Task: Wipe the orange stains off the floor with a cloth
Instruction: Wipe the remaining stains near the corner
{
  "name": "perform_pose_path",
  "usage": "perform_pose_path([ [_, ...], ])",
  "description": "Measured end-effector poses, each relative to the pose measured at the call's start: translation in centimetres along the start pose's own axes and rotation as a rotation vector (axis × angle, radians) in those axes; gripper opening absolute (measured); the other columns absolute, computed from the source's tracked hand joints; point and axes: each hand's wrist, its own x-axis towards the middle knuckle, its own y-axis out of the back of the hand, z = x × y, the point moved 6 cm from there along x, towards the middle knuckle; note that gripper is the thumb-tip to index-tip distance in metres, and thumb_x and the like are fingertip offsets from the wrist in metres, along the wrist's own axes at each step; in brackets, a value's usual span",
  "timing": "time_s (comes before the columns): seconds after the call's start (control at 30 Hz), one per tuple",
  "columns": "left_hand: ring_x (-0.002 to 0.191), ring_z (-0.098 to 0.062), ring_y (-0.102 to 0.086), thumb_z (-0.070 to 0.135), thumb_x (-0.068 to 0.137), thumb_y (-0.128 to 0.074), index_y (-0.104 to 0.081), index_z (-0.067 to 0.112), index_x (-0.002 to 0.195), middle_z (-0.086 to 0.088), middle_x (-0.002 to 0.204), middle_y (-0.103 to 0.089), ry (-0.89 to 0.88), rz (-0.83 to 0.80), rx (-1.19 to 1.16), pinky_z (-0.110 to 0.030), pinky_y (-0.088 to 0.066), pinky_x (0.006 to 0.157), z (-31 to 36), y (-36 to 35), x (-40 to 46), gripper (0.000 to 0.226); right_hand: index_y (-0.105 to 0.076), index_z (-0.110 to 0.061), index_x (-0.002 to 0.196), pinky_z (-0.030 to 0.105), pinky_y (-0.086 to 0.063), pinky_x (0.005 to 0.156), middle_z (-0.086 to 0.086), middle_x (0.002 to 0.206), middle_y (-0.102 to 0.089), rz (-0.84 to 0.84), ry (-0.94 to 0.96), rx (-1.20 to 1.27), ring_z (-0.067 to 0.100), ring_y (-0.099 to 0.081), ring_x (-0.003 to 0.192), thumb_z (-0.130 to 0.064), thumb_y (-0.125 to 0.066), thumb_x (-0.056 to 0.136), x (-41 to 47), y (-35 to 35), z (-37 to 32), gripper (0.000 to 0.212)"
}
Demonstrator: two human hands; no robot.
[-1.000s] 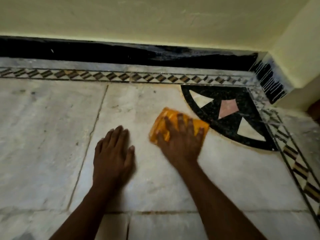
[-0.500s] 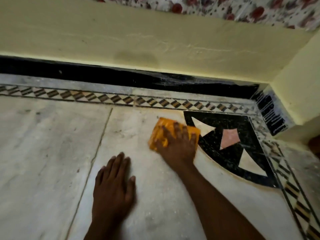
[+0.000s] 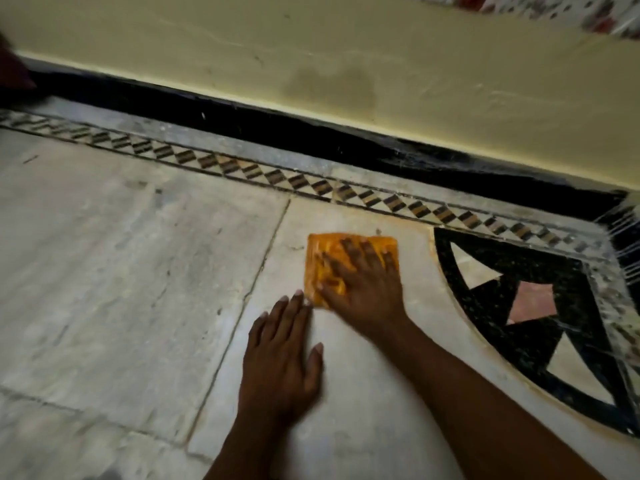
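Note:
An orange cloth (image 3: 323,259) lies folded flat on the pale marble floor (image 3: 121,271), a short way in front of the patterned border strip. My right hand (image 3: 363,285) presses on it with fingers spread and straight, covering its right half. My left hand (image 3: 280,358) rests flat on the floor just below the cloth's lower left corner, fingertips almost touching it. A faint orange tinge runs along the curved edge (image 3: 446,289) of the black inlay to the right. The floor under the cloth is hidden.
A black quarter-circle inlay (image 3: 540,265) with white and pink pieces fills the corner at right. A diamond border strip (image 3: 263,174) and black skirting (image 3: 242,119) run below the cream wall (image 3: 311,46). A dark reddish object (image 3: 10,67) shows at the far left edge.
My right hand has slid the cloth to the left, away from the black inlay. The camera has swung so the wall now slants. My left hand stays flat on the floor.

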Motion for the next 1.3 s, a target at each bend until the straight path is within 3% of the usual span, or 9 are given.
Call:
perform_pose_path([
  [0.1, 0.158, -0.018, -0.032, 0.048, 0.097, -0.048, -0.046, 0.018, 0.159, 0.001, 0.171, -0.033, -0.005, -0.011, -0.011, -0.048, -0.033, 0.123, -0.3, 0.1, -0.2, 0.069, -0.054, -0.047, 0.148, 0.060, -0.028, 0.122, -0.002, 0.168, -0.038, -0.041, 0.089, 0.004, 0.029, -0.036, 0.154, -0.079, -0.041, 0.091, -4.1, 0.4, 5.0, 0.066],
  [0.27, 0.161, -0.018, -0.024, 0.049, 0.099, -0.045, -0.039, 0.018, 0.162, 0.001, 0.174, -0.026, -0.018, -0.049, 0.049, -0.046, -0.027, 0.126, 0.0, -0.8, -0.3, 0.070, -0.025, -0.048, 0.161, 0.064, -0.002, 0.126, 0.000, 0.176, -0.010, -0.102, -0.619, 0.007, 0.031, -0.009, 0.161, -0.084, -0.019, 0.092, 1.5, -0.2, 7.6, 0.079],
  [0.4, 0.162, -0.018, -0.019, 0.049, 0.102, -0.041, -0.035, 0.019, 0.164, 0.000, 0.175, -0.023, -0.016, -0.067, 0.067, -0.045, -0.022, 0.128, -0.1, -0.6, 0.0, 0.069, -0.027, -0.053, 0.159, 0.060, -0.005, 0.125, -0.003, 0.176, -0.009, -0.123, -0.404, 0.066, 0.031, -0.009, 0.161, -0.083, -0.022, 0.094, 5.6, -0.4, 2.4, 0.072],
  [0.57, 0.162, -0.020, -0.021, 0.050, 0.101, -0.040, -0.038, 0.017, 0.163, -0.001, 0.175, -0.022, -0.010, -0.089, 0.020, -0.045, -0.019, 0.128, -0.1, -0.3, -0.1, 0.069, -0.047, -0.055, 0.148, 0.057, -0.030, 0.115, -0.013, 0.171, -0.029, -0.156, 0.085, 0.104, 0.023, -0.029, 0.156, -0.082, -0.034, 0.091, -4.7, 1.1, 3.0, 0.065],
  [0.77, 0.162, -0.018, -0.016, 0.051, 0.103, -0.034, -0.031, 0.019, 0.165, -0.001, 0.176, -0.020, -0.035, -0.084, 0.033, -0.040, -0.009, 0.129, -0.1, -0.5, -0.3, 0.070, -0.062, -0.039, 0.140, 0.058, -0.032, 0.106, -0.001, 0.155, -0.051, 0.091, -0.391, 0.027, 0.032, -0.043, 0.139, -0.069, -0.041, 0.092, -0.9, 1.0, 8.2, 0.061],
  [0.93, 0.161, -0.021, -0.022, 0.050, 0.102, -0.036, -0.035, 0.017, 0.164, -0.002, 0.174, -0.025, -0.033, -0.073, -0.017, -0.043, -0.015, 0.129, 0.8, 0.8, -0.8, 0.070, -0.068, -0.033, 0.126, 0.049, -0.038, 0.095, 0.010, 0.135, -0.055, 0.004, -0.293, 0.072, 0.036, -0.053, 0.120, -0.054, -0.051, 0.087, -3.0, 2.3, 0.4, 0.048],
  [1.13, 0.156, -0.025, -0.030, 0.054, 0.086, -0.042, -0.041, 0.004, 0.159, -0.010, 0.168, -0.033, 0.130, -0.260, -0.477, -0.051, -0.023, 0.128, 0.5, 4.9, -4.8, 0.088, -0.071, -0.033, 0.125, 0.039, -0.052, 0.093, 0.005, 0.119, -0.061, -0.083, -0.576, 0.629, 0.032, -0.065, 0.109, -0.039, -0.067, 0.093, -14.7, 10.2, -0.6, 0.033],
  [1.2, 0.143, -0.034, -0.053, 0.039, 0.093, -0.057, -0.054, 0.002, 0.149, -0.018, 0.153, -0.056, 0.330, -0.238, -0.658, -0.049, -0.043, 0.117, 2.0, 9.4, -7.6, 0.067, -0.075, -0.025, 0.117, 0.045, -0.058, 0.096, 0.006, 0.113, -0.073, -0.030, -0.702, 0.871, 0.030, -0.071, 0.107, -0.041, -0.067, 0.087, -17.2, 14.8, -0.5, 0.034],
  [1.3, 0.123, -0.019, -0.065, 0.034, 0.095, -0.064, -0.067, 0.015, 0.135, -0.003, 0.134, -0.070, 0.393, -0.163, -0.765, -0.040, -0.053, 0.104, 6.9, 18.2, -8.9, 0.044, -0.079, -0.015, 0.100, 0.040, -0.063, 0.088, 0.002, 0.098, -0.081, 0.048, -0.858, 1.212, 0.021, -0.077, 0.099, -0.026, -0.069, 0.090, -18.8, 23.5, -2.0, 0.018],
])
